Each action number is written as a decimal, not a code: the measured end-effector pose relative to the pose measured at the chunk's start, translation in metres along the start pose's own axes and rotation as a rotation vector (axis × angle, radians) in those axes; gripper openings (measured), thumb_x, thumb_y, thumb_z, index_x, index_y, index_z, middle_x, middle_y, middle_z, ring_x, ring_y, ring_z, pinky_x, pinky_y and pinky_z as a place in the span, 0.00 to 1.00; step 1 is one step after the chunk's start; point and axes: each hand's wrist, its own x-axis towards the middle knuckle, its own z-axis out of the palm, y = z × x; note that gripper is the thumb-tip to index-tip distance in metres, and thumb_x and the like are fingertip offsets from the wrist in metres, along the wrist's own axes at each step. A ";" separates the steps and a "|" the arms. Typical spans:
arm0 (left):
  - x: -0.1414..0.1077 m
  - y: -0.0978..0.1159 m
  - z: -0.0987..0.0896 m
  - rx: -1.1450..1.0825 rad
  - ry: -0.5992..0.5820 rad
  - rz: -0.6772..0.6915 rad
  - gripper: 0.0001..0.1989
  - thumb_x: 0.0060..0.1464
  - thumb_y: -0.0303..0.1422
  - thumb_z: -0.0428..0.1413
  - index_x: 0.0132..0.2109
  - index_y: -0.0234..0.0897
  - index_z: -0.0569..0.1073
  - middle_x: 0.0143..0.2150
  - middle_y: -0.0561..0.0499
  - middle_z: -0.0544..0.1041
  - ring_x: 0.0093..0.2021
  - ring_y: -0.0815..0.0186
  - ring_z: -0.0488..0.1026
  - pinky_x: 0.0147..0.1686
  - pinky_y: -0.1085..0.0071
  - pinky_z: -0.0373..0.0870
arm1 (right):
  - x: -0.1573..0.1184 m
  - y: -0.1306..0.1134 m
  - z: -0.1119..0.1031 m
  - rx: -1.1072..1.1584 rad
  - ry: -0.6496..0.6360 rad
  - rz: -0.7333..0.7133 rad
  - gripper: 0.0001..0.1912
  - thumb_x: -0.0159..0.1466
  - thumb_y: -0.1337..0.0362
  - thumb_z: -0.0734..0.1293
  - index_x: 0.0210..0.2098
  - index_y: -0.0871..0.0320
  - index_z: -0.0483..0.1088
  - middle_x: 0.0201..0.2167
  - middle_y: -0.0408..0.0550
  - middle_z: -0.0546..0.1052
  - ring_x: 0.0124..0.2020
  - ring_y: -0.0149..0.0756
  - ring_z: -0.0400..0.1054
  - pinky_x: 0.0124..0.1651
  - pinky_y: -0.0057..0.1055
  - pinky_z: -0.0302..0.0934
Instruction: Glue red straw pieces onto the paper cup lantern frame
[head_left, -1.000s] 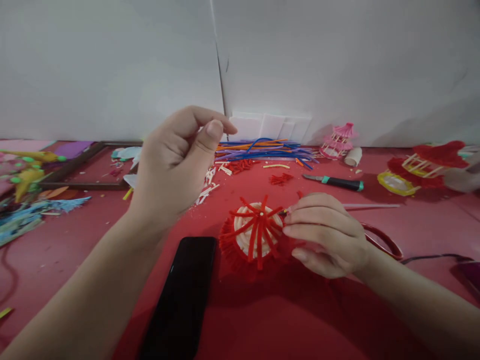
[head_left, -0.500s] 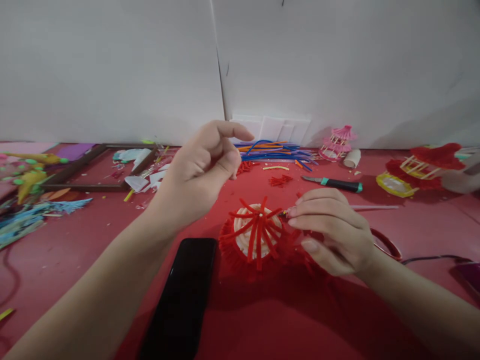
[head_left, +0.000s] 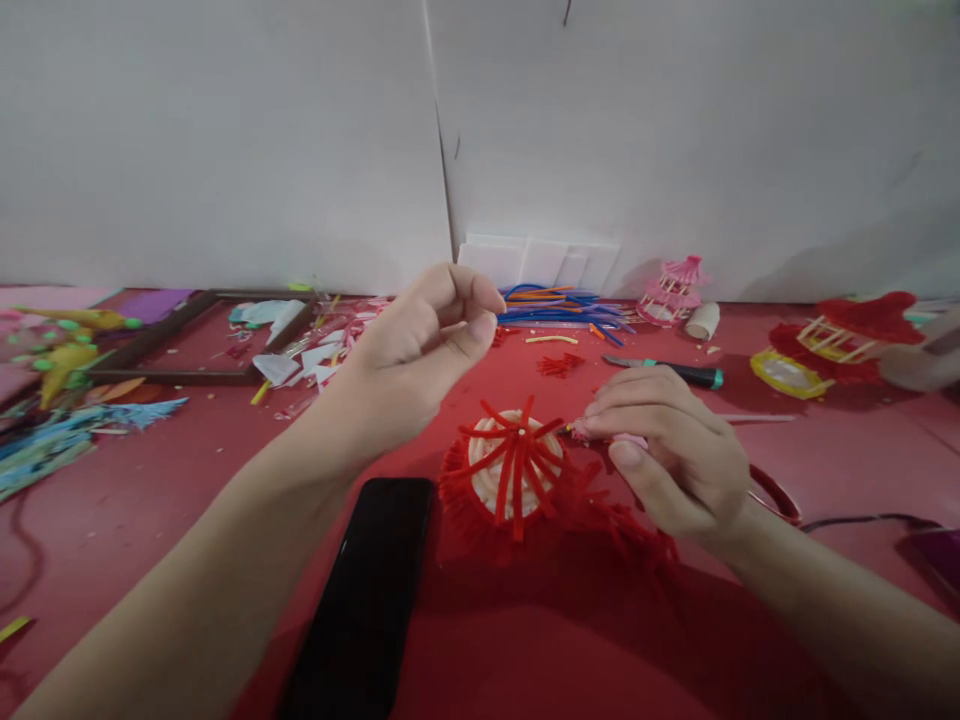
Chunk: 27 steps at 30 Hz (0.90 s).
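A round craft piece (head_left: 517,465) with a pale coiled top and red fuzzy strips fanning from its centre sits on the red table. Above and left of it, my left hand (head_left: 427,350) is raised, thumb and index finger bent together; anything between the tips is too small to make out. At the piece's right side, my right hand (head_left: 667,450) is closed around a slim pink tool (head_left: 630,440), its tip by the rim of the coiled top. More red fuzzy strips (head_left: 622,530) lie below my right hand.
A black phone (head_left: 367,600) lies at front left. Behind are coloured fuzzy stems (head_left: 562,305), a utility knife (head_left: 675,372), a pink pagoda model (head_left: 673,290) and a cardboard roll (head_left: 703,321). A red model (head_left: 847,335) stands right; a brown frame (head_left: 172,378) lies left.
My left thumb and index finger have come together, and the hand has shifted slightly right and down. My right thumb has moved a little, showing more of the pink tool and the red strips below.
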 end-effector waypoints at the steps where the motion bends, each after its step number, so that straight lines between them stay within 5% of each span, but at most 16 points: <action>1: 0.000 0.000 0.000 -0.053 -0.016 -0.003 0.08 0.63 0.36 0.64 0.42 0.41 0.72 0.33 0.55 0.71 0.30 0.71 0.67 0.29 0.76 0.67 | 0.000 -0.001 0.000 0.023 0.009 0.012 0.08 0.68 0.70 0.67 0.46 0.56 0.77 0.36 0.49 0.83 0.40 0.41 0.78 0.47 0.44 0.74; 6: -0.003 0.005 0.004 -0.358 -0.101 -0.155 0.14 0.51 0.38 0.75 0.38 0.40 0.79 0.31 0.56 0.82 0.35 0.71 0.81 0.38 0.78 0.78 | -0.003 -0.010 -0.005 0.131 0.044 0.092 0.09 0.69 0.70 0.66 0.46 0.55 0.77 0.40 0.48 0.83 0.43 0.40 0.76 0.53 0.45 0.71; 10: -0.005 0.007 0.007 -0.538 -0.129 -0.227 0.11 0.52 0.38 0.75 0.38 0.41 0.82 0.32 0.57 0.85 0.39 0.69 0.85 0.45 0.75 0.81 | -0.002 -0.014 -0.008 0.149 0.070 0.110 0.10 0.71 0.69 0.65 0.47 0.55 0.78 0.40 0.47 0.82 0.44 0.40 0.76 0.54 0.45 0.70; 15: -0.006 0.010 0.011 -0.625 -0.156 -0.165 0.07 0.58 0.34 0.72 0.40 0.39 0.82 0.33 0.56 0.84 0.35 0.75 0.80 0.42 0.79 0.76 | 0.000 -0.014 -0.004 0.180 0.129 0.124 0.10 0.72 0.68 0.66 0.47 0.55 0.79 0.38 0.47 0.82 0.45 0.42 0.76 0.53 0.45 0.70; 19: -0.004 0.010 0.011 -0.588 -0.046 -0.114 0.03 0.63 0.28 0.64 0.40 0.38 0.77 0.25 0.59 0.70 0.26 0.75 0.65 0.29 0.78 0.65 | -0.001 -0.014 -0.002 0.202 0.154 0.115 0.10 0.72 0.68 0.65 0.47 0.55 0.79 0.39 0.47 0.82 0.45 0.42 0.76 0.53 0.45 0.71; 23: 0.001 0.004 -0.001 -0.287 0.089 -0.091 0.04 0.66 0.30 0.57 0.47 0.42 0.74 0.21 0.61 0.59 0.21 0.71 0.53 0.25 0.71 0.52 | -0.001 -0.014 -0.003 0.214 0.147 0.155 0.09 0.72 0.68 0.66 0.46 0.56 0.79 0.38 0.48 0.81 0.44 0.41 0.75 0.52 0.44 0.70; 27: 0.008 -0.002 -0.021 0.663 0.339 -0.036 0.08 0.67 0.29 0.54 0.49 0.42 0.77 0.19 0.61 0.56 0.22 0.70 0.53 0.32 0.68 0.54 | -0.001 -0.014 -0.004 0.247 0.103 0.174 0.10 0.72 0.69 0.66 0.47 0.55 0.79 0.37 0.48 0.81 0.42 0.41 0.75 0.50 0.44 0.71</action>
